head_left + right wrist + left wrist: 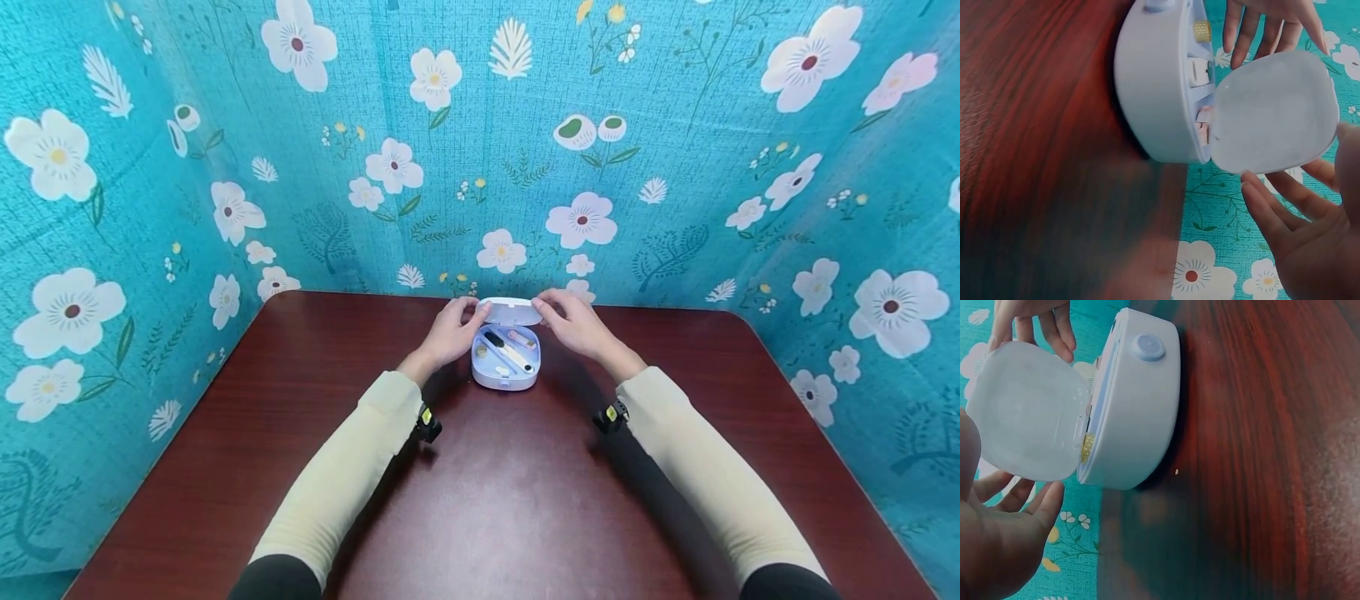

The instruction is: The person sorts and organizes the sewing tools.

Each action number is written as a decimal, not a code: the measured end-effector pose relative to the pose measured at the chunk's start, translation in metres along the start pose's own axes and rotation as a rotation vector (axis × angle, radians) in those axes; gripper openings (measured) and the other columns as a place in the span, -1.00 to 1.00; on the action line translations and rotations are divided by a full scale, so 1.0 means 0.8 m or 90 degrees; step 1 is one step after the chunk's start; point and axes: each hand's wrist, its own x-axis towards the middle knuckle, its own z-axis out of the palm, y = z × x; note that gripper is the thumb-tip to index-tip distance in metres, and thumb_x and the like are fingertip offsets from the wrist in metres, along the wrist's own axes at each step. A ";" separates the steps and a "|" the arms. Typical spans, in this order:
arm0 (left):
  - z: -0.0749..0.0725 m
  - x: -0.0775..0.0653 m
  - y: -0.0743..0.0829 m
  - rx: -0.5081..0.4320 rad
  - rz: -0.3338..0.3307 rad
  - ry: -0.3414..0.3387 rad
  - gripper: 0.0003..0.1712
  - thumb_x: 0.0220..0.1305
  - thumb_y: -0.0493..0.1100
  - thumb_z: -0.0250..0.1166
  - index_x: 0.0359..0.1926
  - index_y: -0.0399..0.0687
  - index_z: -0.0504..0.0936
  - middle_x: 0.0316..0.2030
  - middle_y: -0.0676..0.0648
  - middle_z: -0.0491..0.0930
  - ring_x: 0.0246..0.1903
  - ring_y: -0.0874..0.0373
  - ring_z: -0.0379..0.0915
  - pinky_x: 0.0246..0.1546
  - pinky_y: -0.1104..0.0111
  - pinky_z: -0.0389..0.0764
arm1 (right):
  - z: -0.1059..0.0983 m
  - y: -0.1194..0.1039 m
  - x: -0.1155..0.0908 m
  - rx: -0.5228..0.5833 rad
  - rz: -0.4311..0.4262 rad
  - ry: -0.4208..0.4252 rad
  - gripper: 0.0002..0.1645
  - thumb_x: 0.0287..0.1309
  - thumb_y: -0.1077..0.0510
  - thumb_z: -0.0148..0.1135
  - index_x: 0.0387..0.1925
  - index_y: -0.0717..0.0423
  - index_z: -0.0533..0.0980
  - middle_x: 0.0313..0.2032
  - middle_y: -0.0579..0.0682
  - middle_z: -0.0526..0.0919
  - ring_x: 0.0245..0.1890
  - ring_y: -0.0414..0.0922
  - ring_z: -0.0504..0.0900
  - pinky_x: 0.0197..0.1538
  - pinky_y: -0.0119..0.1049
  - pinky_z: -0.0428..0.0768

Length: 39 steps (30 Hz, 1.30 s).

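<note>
A small pale blue-white sewing case (504, 383) stands on the table with its hinged lid (513, 314) raised. My left hand (450, 333) holds the lid's left side, thumb at the upper edge and fingers behind. On the opposite side, my right hand (577, 325) grips the lid the same way. Inside the case lie a long black-and-white tool (510, 350), a pink item (522, 339) and a small white piece (502, 371). A dimpled gold thimble (1202, 31) sits in a compartment. The case's round front button (1149, 347) faces me.
The dark red wooden table (502, 492) extends on all sides of the case. A teal floral curtain (465, 167) hangs behind its far edge and along both sides. Wrist cameras (427, 425) are strapped below both cream sleeves.
</note>
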 end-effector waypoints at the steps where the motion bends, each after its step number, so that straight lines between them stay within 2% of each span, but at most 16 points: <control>1: 0.001 -0.001 -0.001 0.003 -0.001 -0.004 -0.27 0.30 0.36 -0.06 0.18 -0.12 0.39 0.09 -0.07 0.40 0.10 0.08 0.39 0.09 0.23 0.41 | 0.001 0.000 -0.002 0.000 -0.004 -0.005 -0.51 0.33 -0.21 -0.05 0.00 0.04 0.52 -0.15 0.05 0.61 -0.22 0.01 0.62 -0.19 -0.14 0.54; 9: 0.005 -0.005 -0.002 0.014 0.002 -0.034 -0.25 0.29 0.35 -0.03 0.23 -0.12 0.36 0.14 -0.09 0.40 0.17 0.09 0.34 0.14 0.23 0.37 | 0.006 0.009 -0.009 -0.064 -0.046 -0.020 -0.51 0.28 -0.24 0.00 0.01 -0.01 0.54 -0.11 -0.08 0.61 -0.08 -0.15 0.53 0.04 -0.06 0.46; 15: 0.003 -0.008 -0.007 0.008 0.021 -0.051 -0.23 0.27 0.32 0.03 0.26 -0.14 0.33 0.17 -0.06 0.40 0.18 0.12 0.33 0.15 0.25 0.36 | 0.005 0.010 -0.011 -0.083 -0.051 -0.052 -0.47 0.25 -0.29 0.00 0.03 -0.05 0.50 -0.07 -0.11 0.58 -0.03 -0.16 0.50 0.08 -0.07 0.43; 19: 0.001 -0.012 -0.010 0.015 0.028 -0.058 -0.24 0.25 0.32 0.07 0.26 -0.12 0.33 0.16 -0.04 0.40 0.18 0.14 0.32 0.16 0.24 0.35 | 0.006 0.009 -0.016 -0.086 -0.067 -0.059 -0.48 0.25 -0.27 0.03 0.03 -0.03 0.49 -0.08 -0.09 0.57 -0.06 -0.14 0.50 0.05 -0.08 0.45; 25: 0.001 -0.017 -0.015 -0.016 0.045 -0.075 -0.29 0.24 0.23 0.16 0.24 -0.14 0.34 0.13 -0.05 0.40 0.13 0.12 0.39 0.09 0.28 0.42 | 0.011 0.013 -0.023 -0.075 -0.114 -0.049 -0.52 0.24 -0.16 0.12 0.04 0.05 0.49 -0.09 -0.06 0.57 -0.09 -0.13 0.51 0.01 -0.04 0.47; 30: 0.003 -0.020 -0.019 -0.018 0.069 -0.076 -0.34 0.22 0.17 0.22 0.20 -0.12 0.37 0.09 -0.06 0.40 0.13 0.13 0.38 0.07 0.32 0.42 | 0.015 0.019 -0.028 -0.067 -0.138 -0.050 -0.46 0.20 -0.15 0.18 0.08 0.11 0.48 -0.07 -0.06 0.54 -0.10 -0.12 0.50 -0.01 -0.03 0.48; 37: 0.002 -0.023 -0.023 -0.024 0.085 -0.084 -0.32 0.16 0.14 0.29 0.19 -0.14 0.38 0.07 -0.06 0.38 0.12 0.10 0.39 0.10 0.24 0.42 | 0.017 0.024 -0.033 -0.053 -0.150 -0.054 -0.39 0.16 -0.19 0.20 0.11 0.11 0.47 0.03 -0.01 0.51 0.01 0.01 0.48 0.05 0.02 0.45; 39: 0.001 -0.024 -0.022 -0.020 0.089 -0.090 -0.30 0.15 0.15 0.31 0.19 -0.14 0.39 0.08 -0.07 0.38 0.12 0.10 0.38 0.10 0.22 0.41 | 0.017 0.025 -0.034 -0.054 -0.151 -0.053 -0.39 0.15 -0.19 0.22 0.11 0.10 0.48 0.05 -0.01 0.51 0.03 -0.01 0.47 0.07 -0.01 0.44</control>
